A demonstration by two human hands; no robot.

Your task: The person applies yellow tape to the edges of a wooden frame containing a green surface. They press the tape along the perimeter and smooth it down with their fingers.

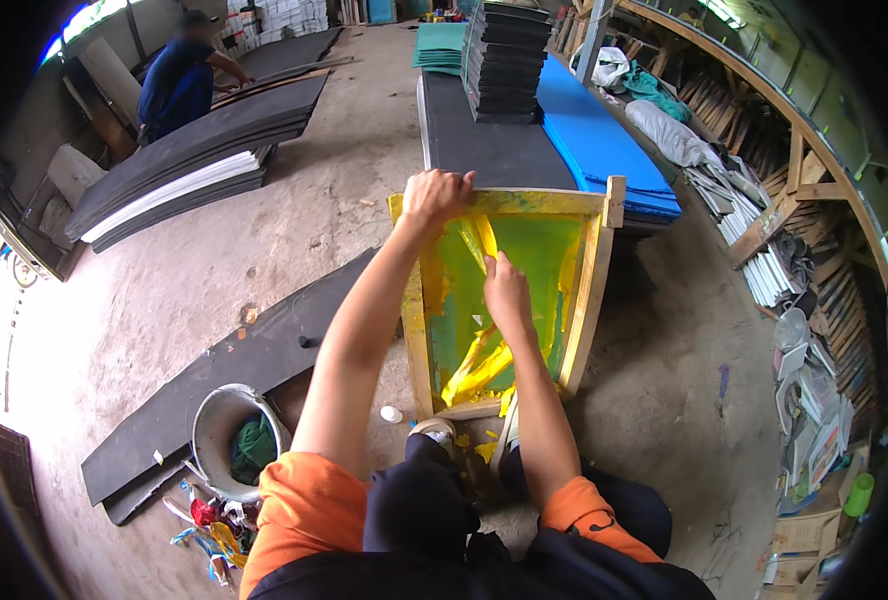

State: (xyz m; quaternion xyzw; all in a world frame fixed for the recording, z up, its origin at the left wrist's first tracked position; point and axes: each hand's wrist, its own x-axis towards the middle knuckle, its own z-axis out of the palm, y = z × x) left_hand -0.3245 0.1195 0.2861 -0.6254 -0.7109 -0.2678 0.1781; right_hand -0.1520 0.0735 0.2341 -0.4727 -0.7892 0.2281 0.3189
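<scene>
A wooden screen-printing frame (pixel 591 290) with yellow-green mesh stands tilted in front of me, near my feet. My left hand (pixel 439 197) is wrapped over its top bar, towards the left corner. Lower and to the right, my right hand (pixel 507 290) is closed on a strip of yellow tape (pixel 476 236), which runs up from the fingers to the top of the mesh. More crumpled yellow strips (pixel 481 374) hang over the lower part of the mesh. Yellow smears mark the wood, and a few yellow scraps (pixel 486 450) lie on the floor by my shoes.
Dark sheets (pixel 234 375) and a bucket (pixel 204 450) holding green cloth lie left, beside coloured scraps (pixel 214 535). Beyond the frame are stacked black sheets (pixel 504 65) and blue sheets (pixel 604 130). A person (pixel 179 80) bends over sheets at far left. Wooden racks line the right.
</scene>
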